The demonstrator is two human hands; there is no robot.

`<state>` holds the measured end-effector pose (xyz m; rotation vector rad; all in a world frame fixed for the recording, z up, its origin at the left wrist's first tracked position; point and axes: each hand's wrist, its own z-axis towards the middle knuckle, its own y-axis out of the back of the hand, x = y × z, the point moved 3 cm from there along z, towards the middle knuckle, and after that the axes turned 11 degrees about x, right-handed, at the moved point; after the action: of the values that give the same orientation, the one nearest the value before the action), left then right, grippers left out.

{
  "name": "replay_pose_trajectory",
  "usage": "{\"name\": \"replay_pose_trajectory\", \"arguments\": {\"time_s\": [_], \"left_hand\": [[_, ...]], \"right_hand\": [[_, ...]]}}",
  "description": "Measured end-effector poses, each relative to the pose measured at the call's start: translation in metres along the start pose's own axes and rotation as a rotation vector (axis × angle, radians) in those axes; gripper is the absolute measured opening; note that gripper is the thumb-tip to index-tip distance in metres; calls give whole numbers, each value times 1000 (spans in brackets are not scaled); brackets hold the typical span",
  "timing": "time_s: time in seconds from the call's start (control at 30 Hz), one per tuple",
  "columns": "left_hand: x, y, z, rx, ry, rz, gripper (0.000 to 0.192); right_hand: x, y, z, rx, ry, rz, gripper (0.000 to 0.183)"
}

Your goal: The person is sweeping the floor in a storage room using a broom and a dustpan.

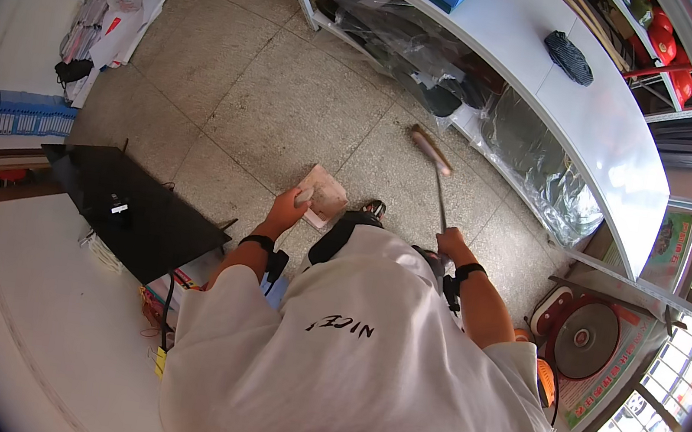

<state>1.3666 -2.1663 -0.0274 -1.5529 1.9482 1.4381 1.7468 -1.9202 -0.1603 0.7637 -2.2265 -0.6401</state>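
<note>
My left hand (286, 211) is closed around the upright handle of a pinkish dustpan (326, 192); the handle's pale end shows above my fist. The pan is low at the floor, left of my shoe (374, 207), and dirt marks its inside. My right hand (455, 243) grips the dark stick of a broom (431, 150). Its pale pink head lies farther out, bristles toward the floor, near the lower shelf of a metal rack. A wide gap separates broom head and dustpan. Part of the broom stick is hidden by my right hand.
A white-topped rack (593, 127) curves along the right, with plastic-wrapped items (408, 41) below. Stacked papers (87, 18) and blue binders (35, 115) line the left wall. A black screen-like panel (131, 207) stands close by my left arm. Speckled floor tiles (283, 96) lie between.
</note>
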Motion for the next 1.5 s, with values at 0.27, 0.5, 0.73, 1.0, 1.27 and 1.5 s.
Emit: {"name": "replay_pose_trajectory", "arguments": {"time_s": [0.27, 0.5, 0.73, 1.0, 1.27, 1.5], "left_hand": [[37, -2, -8, -27, 88, 47, 44], [32, -5, 7, 28, 120, -15, 49], [32, -9, -23, -160, -9, -46, 38], [46, 2, -64, -197, 454, 206, 49], [33, -20, -67, -169, 387, 95, 57], [49, -16, -60, -34, 441, 101, 58]], "right_hand": [[126, 99, -61, 508, -318, 852, 22], [136, 114, -102, 516, -368, 805, 23], [110, 128, -80, 367, -405, 763, 18], [58, 89, -37, 9, -646, 1094, 15], [12, 61, -23, 1, -759, 1420, 11], [34, 87, -19, -106, -697, 1625, 9]]}}
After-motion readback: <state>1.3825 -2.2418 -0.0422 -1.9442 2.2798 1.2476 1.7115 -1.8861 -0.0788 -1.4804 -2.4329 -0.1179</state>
